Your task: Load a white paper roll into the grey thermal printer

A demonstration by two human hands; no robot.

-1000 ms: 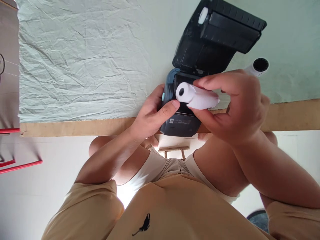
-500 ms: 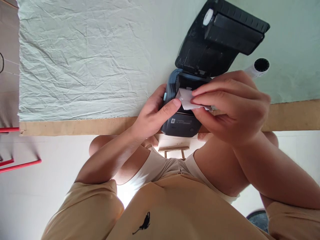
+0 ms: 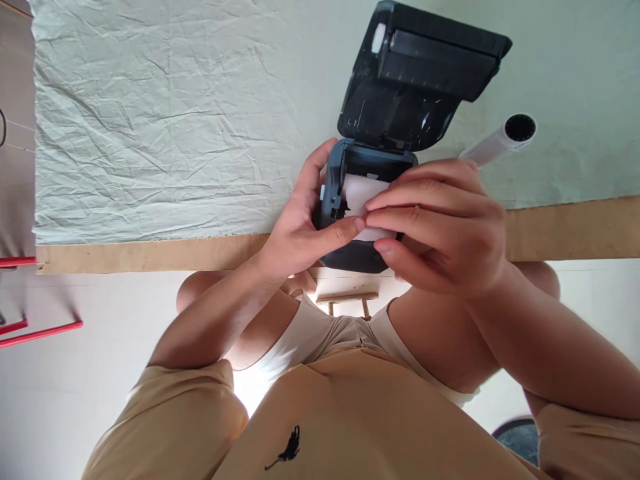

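Note:
A dark label printer point(image 3: 337, 167) with its lid point(image 3: 400, 113) swung up and back stands at the table's front edge. White paper point(image 3: 357, 190) lies over its inner compartment and reaches down across the front part. My left hand point(image 3: 307, 223) is wrapped round the printer's left side, and its thumb presses on the paper. From the right, my right hand point(image 3: 440, 227) has its fingers closed at the paper's right part, close to the left thumb. Those fingers hide the printer's right side and part of the paper.
A white cylinder with a black end point(image 3: 500, 141) lies on the pale green cloth point(image 3: 175, 120) behind my right hand. The table's wooden edge point(image 3: 150, 255) runs below the cloth. Red bars point(image 3: 45, 333) are at the far left, and a wooden stool point(image 3: 347, 298) shows under the table.
The paper now lies flatter and further forward, covering the printed label on the printer's front. The lid has shifted left, and my right hand has moved left and slightly down.

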